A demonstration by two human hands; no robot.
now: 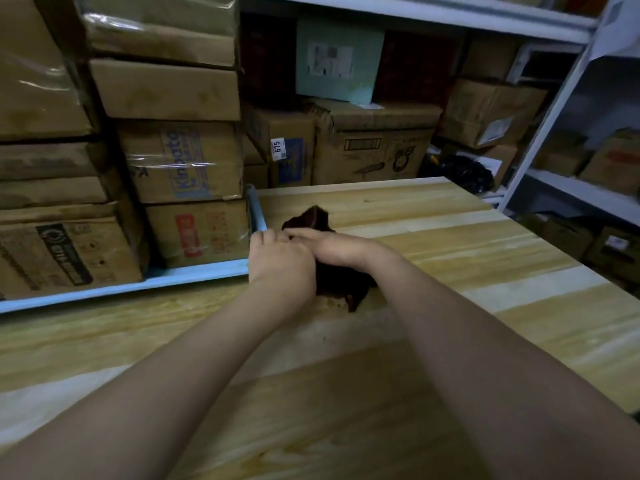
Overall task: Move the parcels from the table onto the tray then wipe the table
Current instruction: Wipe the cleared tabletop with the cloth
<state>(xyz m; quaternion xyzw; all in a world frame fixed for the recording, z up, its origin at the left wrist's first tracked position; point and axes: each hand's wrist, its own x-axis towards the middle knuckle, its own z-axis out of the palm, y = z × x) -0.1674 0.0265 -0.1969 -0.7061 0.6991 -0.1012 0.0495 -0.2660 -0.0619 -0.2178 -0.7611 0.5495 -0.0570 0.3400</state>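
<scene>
Two hands on the soft, limp cloth (346, 284): my left hand (280, 261) clamps fingers on a bunched fold, right hand (329, 245) lies with fingers straight.

My view is dim and bluish. The bench (485, 244) is the brightest thing; beyond it the cartons (183, 161) sit murky, wrap glinting. Edges bow, detail soft.

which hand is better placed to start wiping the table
Probably the right hand: it lies across the cloth, with bare table on its side; the left hand sits by the tray.
</scene>
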